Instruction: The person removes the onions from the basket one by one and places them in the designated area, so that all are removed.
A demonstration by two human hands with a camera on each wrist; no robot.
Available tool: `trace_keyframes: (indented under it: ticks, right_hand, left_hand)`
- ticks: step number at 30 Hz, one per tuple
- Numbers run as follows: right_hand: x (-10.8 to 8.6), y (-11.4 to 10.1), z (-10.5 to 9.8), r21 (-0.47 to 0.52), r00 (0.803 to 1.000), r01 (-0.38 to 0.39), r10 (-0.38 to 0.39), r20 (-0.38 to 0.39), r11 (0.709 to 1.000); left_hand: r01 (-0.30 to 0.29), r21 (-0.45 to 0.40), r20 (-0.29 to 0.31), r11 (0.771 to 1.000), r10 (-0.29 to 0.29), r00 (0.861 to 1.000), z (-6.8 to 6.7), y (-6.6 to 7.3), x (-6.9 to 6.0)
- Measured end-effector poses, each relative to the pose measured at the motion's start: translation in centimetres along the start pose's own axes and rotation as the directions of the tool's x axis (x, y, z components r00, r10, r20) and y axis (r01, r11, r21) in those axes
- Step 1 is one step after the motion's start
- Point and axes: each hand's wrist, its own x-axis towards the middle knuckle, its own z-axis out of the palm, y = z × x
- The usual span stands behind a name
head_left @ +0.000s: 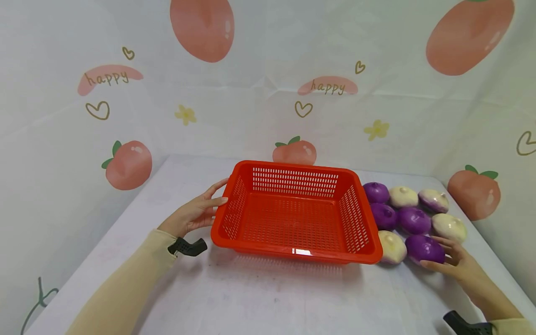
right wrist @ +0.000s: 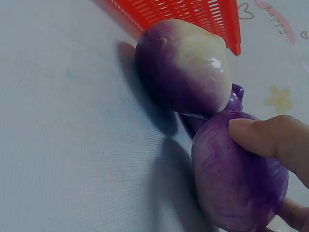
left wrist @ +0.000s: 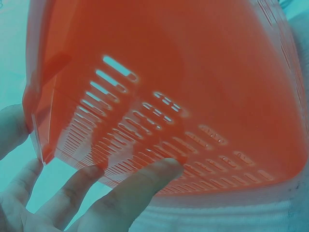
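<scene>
A red slotted plastic basket [head_left: 295, 255] stands on the white table, with nothing inside it. At its left end my left hand [head_left: 193, 215] holds the rim; in the left wrist view the fingers [left wrist: 145, 186] lie against the slotted outer wall. To the right of the basket my right hand [head_left: 458, 265] grips a glossy purple turnip [head_left: 424, 249], thumb on one side and fingers on the other. The right wrist view shows this turnip [right wrist: 236, 179] close beside a purple-and-white turnip [right wrist: 186, 67]. The turnip's far side is hidden there.
Several more turnips, purple ones [head_left: 413, 220] and cream ones [head_left: 449, 227], sit in close rows along the basket's right side. One cream turnip [head_left: 391, 247] is beside the basket's front right corner. A printed white cloth [head_left: 251, 116] hangs behind the table.
</scene>
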Motion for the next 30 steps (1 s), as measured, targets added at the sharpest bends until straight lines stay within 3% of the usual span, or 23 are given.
trace_keyframes:
  ticks: [5,30]
  right_hand:
    - [0.1,0.2,0.2,0.044,1.000,-0.002,0.001,0.020,0.999]
    - [0.2,1.3,0.2,0.054,0.997,0.061,-0.063,0.043,0.997]
  left_hand:
    - [-0.004,-0.004,0.002,1.000,0.004,1.000,0.0,0.0,0.0]
    - [-0.022,-0.012,0.040,1.000,0.022,0.999,0.0,-0.1,0.0]
